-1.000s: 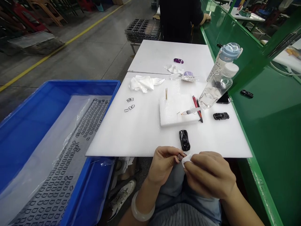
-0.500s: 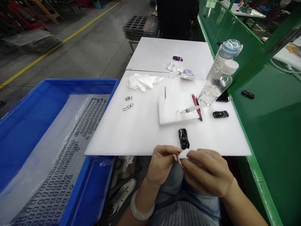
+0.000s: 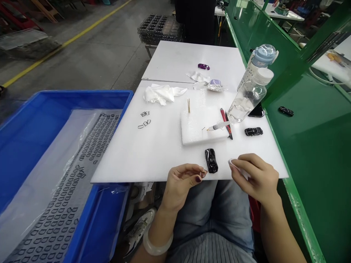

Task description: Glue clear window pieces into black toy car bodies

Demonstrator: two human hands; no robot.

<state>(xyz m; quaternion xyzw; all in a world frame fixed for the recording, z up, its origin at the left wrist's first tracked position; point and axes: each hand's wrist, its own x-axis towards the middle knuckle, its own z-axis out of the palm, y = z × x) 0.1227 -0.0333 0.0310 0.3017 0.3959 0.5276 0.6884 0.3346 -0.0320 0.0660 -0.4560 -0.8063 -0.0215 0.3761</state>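
Observation:
My left hand (image 3: 182, 184) pinches a tiny dark piece (image 3: 204, 173) between thumb and finger, just left of a glossy black toy car (image 3: 211, 160) on the white foam board (image 3: 131, 160). The piece is too small to make out clearly. My right hand (image 3: 253, 176) holds a folded white wipe (image 3: 233, 165) at its fingertips, right of the car and touching neither it nor my left hand. Small black loops (image 3: 144, 121) lie on the board farther left.
A foam block (image 3: 204, 126) holds a syringe (image 3: 218, 126) and toothpicks (image 3: 188, 106). Nearby are a red-handled tool (image 3: 226, 123), another black car (image 3: 253, 131), and bottles (image 3: 251, 87). A blue crate (image 3: 65, 146) of black pieces stands left. A green bench runs right.
My hands have moved apart. The right hand has drawn the white wipe away from the left hand's fingertips, toward the right. The view has shifted slightly.

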